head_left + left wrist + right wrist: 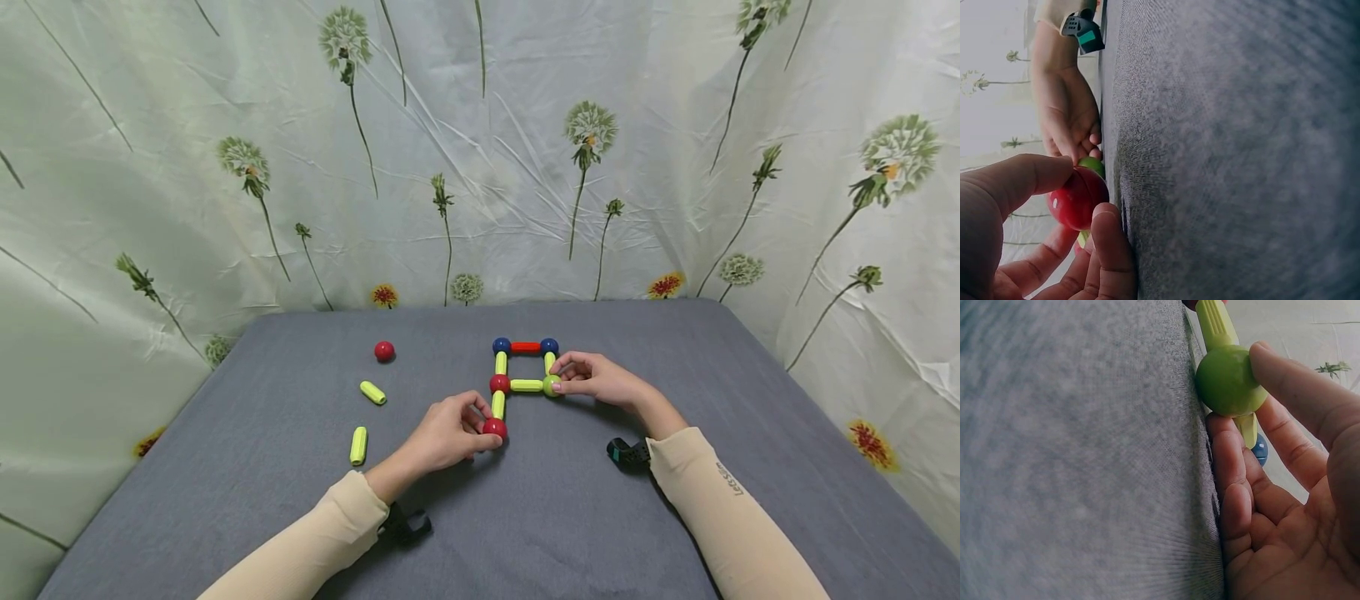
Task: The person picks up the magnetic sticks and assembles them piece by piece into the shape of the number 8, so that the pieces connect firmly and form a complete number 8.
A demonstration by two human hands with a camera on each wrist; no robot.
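A flat frame of balls and rods lies on the grey cloth. Two blue balls (502,346) with a red rod (526,347) between them form its far side. Yellow-green rods (527,386) link these to a red ball (499,383) and a green ball (1230,381). From that red ball another rod (498,405) runs towards me, ending at the nearest red ball (1079,199). My left hand (447,432) pinches this nearest ball between thumb and fingers. With thumb and fingers, my right hand (597,382) holds the green ball at the frame's right corner.
To the left of the frame lie a loose red ball (384,351) and two loose yellow-green rods (372,392). A flower-printed curtain (480,150) hangs behind the grey table (570,533). A dark strap (628,454) is on the right wrist.
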